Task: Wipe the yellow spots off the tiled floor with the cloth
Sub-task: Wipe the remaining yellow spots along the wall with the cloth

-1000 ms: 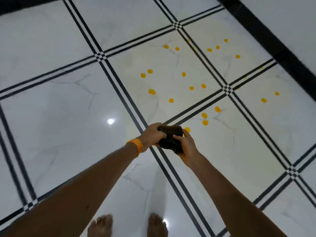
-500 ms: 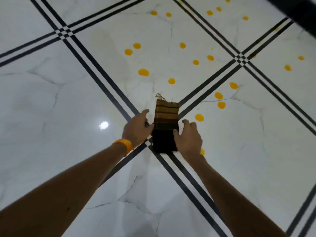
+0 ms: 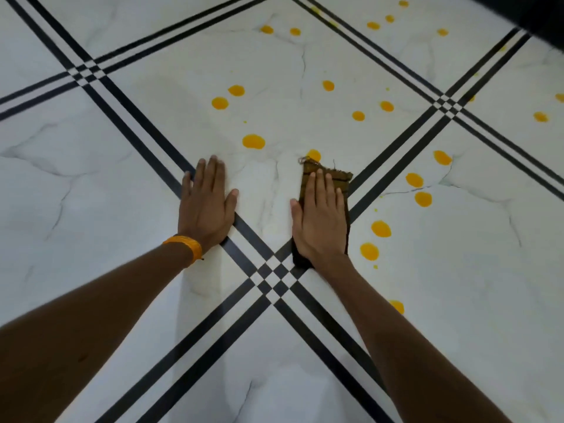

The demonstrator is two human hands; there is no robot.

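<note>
A folded dark brown striped cloth (image 3: pixel 339 177) lies flat on the white marble floor (image 3: pixel 91 184). My right hand (image 3: pixel 320 218) presses on it with straight fingers and covers most of it. My left hand (image 3: pixel 206 206) rests flat on the bare tile to the left, an orange band at its wrist. Several yellow spots dot the floor beyond and to the right: one (image 3: pixel 313 154) touches the cloth's far edge, a large one (image 3: pixel 253 141) lies ahead between the hands, and two more (image 3: pixel 381 229) (image 3: pixel 369 251) sit just right of the cloth.
Black double grout lines cross just below my hands at a checkered junction (image 3: pixel 273 274). Another junction (image 3: pixel 447 103) lies far right. A dark border (image 3: pixel 546 22) runs along the top right corner. More spots scatter toward the top right.
Both hands held the cloth between them; now it lies on the floor under my flat right hand, and my left hand has moved off to the left onto the tile. The camera came lower.
</note>
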